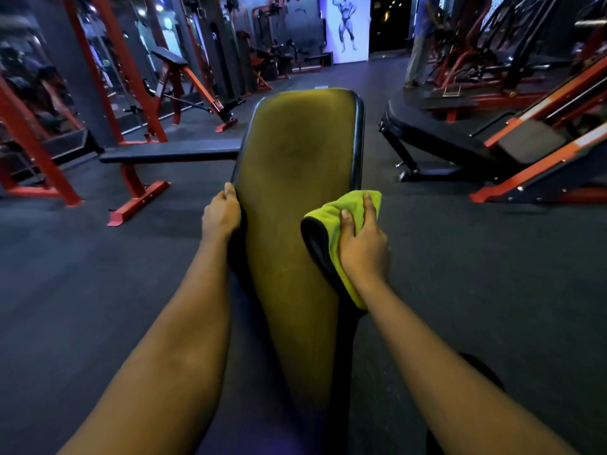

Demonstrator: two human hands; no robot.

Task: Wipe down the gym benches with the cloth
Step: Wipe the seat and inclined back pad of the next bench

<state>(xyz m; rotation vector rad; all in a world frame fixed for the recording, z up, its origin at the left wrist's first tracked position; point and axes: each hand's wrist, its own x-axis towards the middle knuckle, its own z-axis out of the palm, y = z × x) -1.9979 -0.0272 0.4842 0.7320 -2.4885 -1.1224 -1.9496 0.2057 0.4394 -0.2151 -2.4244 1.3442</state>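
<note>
At the far left stands a red rack (29, 152), and just right of it a flat bench (170, 152) on red legs lies crosswise on the dark floor (82, 274), its right end hidden behind the pad I am working on.

My left hand (221, 216) grips the left edge of the bench (295, 165) about midway along it, thumb on the top face, fingers curled down round the side. The bench runs away from me, long and narrow, its top looking yellowish in this light with a black rim at the far end.

The cloth (348, 205) – bright green with a dark underside turned up on its left – sits bunched on the right edge of the same pad, level with my left hand. My right hand (363, 244) holds it there, thumb and forefinger laid along the cloth – the other fingers bend over the edge, out of sight.

Further right a sloped bench (437, 133) rests on the floor, well apart, with an orange-and-black machine (538, 152) beyond it. Far off, a person (418, 44) stands near a pale poster (348, 26).
</note>
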